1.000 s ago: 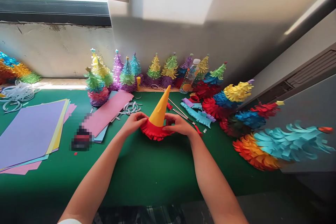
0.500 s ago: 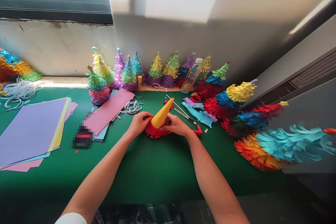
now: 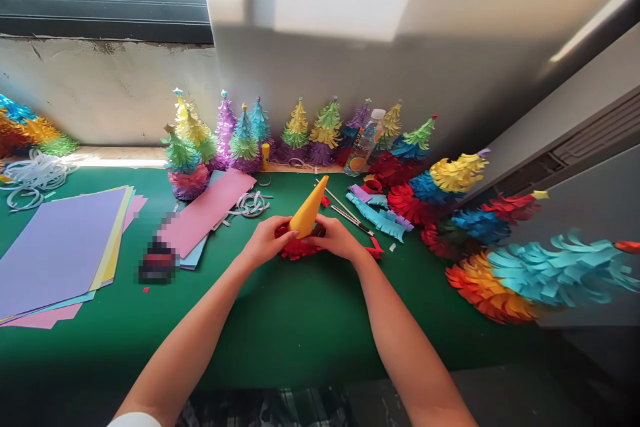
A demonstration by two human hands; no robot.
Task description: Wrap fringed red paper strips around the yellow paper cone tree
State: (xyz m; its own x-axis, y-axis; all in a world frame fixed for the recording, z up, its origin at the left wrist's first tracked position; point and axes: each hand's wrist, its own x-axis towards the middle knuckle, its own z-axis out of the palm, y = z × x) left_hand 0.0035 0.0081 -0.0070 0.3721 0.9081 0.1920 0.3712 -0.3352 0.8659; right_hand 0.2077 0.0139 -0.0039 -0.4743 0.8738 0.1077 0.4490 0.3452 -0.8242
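A yellow paper cone with a red fringed strip round its base leans away from me over the green table. My left hand grips the cone's base from the left, thumb on the yellow paper. My right hand presses on the base and fringe from the right. Both hands have their fingers curled round the cone. Part of the red fringe is hidden under my fingers.
Finished fringed paper trees line the back wall and lie down the right side. A stack of coloured sheets lies at left, a pink sheet, blue fringe strips, thin sticks, a glue stick and a bottle beyond.
The cone, upright a second ago, has tipped away from me and sits lower in my hands. My left thumb has moved up onto the yellow paper.
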